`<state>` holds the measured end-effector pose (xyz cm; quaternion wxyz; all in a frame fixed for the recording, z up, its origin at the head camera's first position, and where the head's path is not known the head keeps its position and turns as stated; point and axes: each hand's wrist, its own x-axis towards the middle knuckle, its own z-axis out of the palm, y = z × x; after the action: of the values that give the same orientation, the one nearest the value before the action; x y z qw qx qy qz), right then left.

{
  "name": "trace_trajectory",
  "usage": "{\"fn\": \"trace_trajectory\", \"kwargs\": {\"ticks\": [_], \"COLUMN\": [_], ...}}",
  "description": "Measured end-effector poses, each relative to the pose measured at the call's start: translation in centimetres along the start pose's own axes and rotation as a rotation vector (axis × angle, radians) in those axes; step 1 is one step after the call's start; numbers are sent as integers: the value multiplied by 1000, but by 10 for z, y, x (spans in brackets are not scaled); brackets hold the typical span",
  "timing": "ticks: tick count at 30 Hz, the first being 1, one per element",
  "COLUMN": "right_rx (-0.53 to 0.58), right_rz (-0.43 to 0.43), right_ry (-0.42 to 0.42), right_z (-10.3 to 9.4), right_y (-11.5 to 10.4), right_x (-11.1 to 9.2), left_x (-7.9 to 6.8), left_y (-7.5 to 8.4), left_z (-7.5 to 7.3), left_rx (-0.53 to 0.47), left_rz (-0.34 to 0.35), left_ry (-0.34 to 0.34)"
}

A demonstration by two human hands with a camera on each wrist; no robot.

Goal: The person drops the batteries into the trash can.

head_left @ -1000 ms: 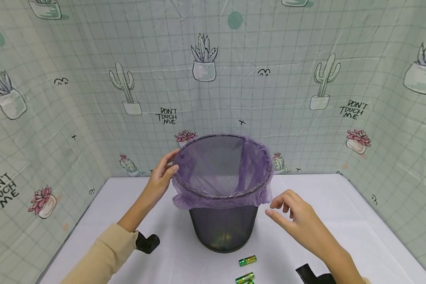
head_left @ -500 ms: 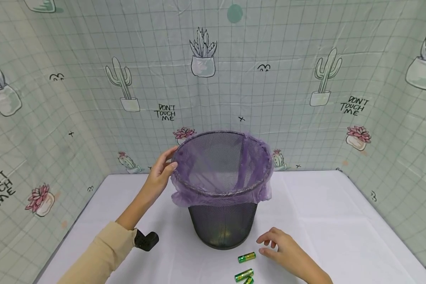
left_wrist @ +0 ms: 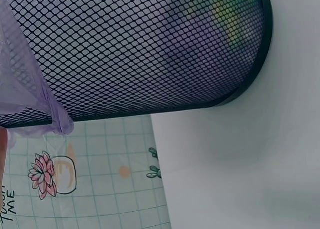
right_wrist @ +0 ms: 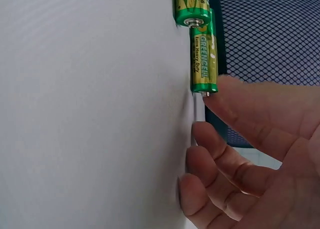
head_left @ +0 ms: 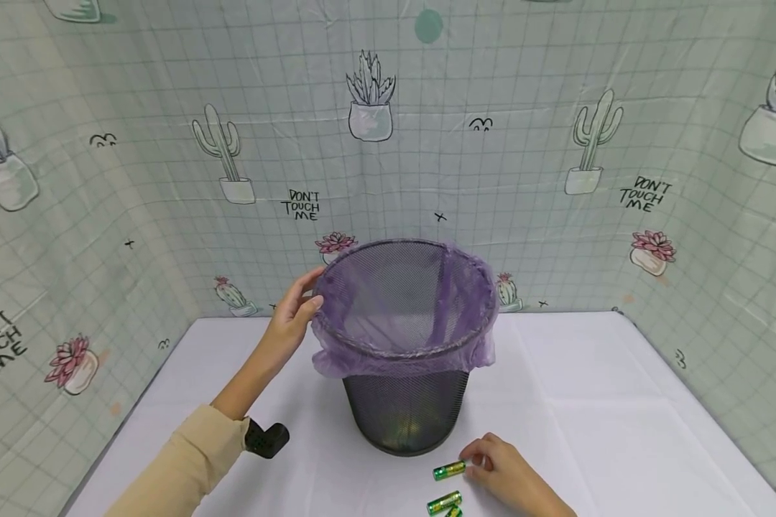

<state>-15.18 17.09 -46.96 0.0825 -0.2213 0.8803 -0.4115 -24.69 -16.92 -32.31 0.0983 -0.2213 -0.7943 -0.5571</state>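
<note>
A black mesh wastebasket (head_left: 406,416) stands upright mid-table, with a purple bin liner (head_left: 397,365) folded over its rim. My left hand (head_left: 289,316) holds the rim at the left side, thumb toward the front; most of its fingers are hidden. In front of the basket lies a green and gold battery (head_left: 449,470). My right hand (head_left: 506,475) is at its right end, fingers loosely bent. From the right wrist, one fingertip (right_wrist: 220,101) meets or nearly meets the end of the battery (right_wrist: 204,64), while the other fingers stay apart from it.
Another battery (head_left: 444,502) and part of a third (head_left: 454,511) lie nearer the front edge. Blurred green-yellow shapes (left_wrist: 230,16) show through the mesh low in the basket. A black wrist device (head_left: 267,439) sits by the left sleeve. Patterned curtains (head_left: 517,165) surround the white table (head_left: 595,402).
My right hand has come down from beside the bin liner to the right end of the nearest battery. The left hand keeps its place on the rim; the view has shifted slightly.
</note>
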Motion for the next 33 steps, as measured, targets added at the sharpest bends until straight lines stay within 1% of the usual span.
{"fn": "trace_trajectory", "kwargs": {"ticks": [8,16,23,26,28,30,33], "right_rx": [-32,-61,-44,-46,-53,-68,-87], "right_rz": [34,18,17,-30,-81,-149,-217], "right_ry": [18,5,-6,9,27,59,119], "right_z": [4,4,0,-3,-6,-9,-13], "right_y": [1,1,-4,-6,-8,-9,-15], "right_x": [3,4,4,4,3,2,1], "left_x": [1,0,-1,-1,-1,-2,-1], "left_y": [-1,1,2,3,4,4,3], "left_z": [1,1,0,0,0,0,0], "left_rx": [-36,-43,-48,-38,-34,-34,-41], "left_rz": [-7,-5,-9,-4,-1,3,1], "left_ry": [-8,-9,-10,-8,-7,-9,-11]}}
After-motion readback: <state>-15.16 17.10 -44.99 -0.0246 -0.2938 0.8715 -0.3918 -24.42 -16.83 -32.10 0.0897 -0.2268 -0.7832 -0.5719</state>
